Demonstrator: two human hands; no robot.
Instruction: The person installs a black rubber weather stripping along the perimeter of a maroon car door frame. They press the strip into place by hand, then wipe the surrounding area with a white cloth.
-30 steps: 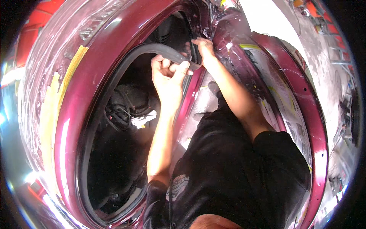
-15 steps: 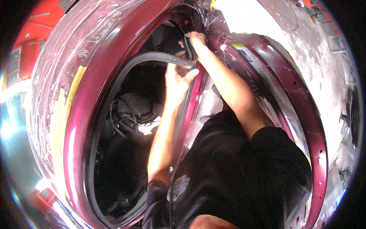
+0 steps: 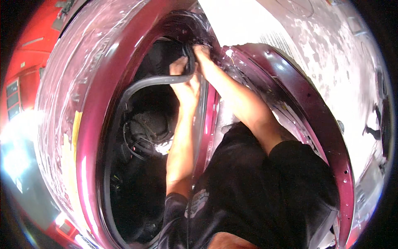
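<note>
A black rubber door seal (image 3: 159, 79) runs around the dark red car's door opening (image 3: 90, 166). At the upper right corner of the opening it hangs loose in a bend. My left hand (image 3: 188, 92) is closed around this bend from inside the opening, its fingers partly hidden behind the rubber. Just to its right, my right hand (image 3: 202, 53) grips the seal at the frame's edge, knuckles up. Its fingertips are hidden. Below my hands the seal follows the dark red sill (image 3: 210, 112).
Loose cables (image 3: 139, 135) lie inside the dark cabin. Clear plastic film (image 3: 62, 95) and yellow tape (image 3: 75, 133) cover the bodywork on the left. An open dark red door (image 3: 319, 103) stands at my right. White sheeting (image 3: 244, 20) lies beyond my hands.
The loose bend of the seal has shifted within the opening as my left hand moved up behind it. My right hand stays at the frame's corner. The view has moved slightly.
</note>
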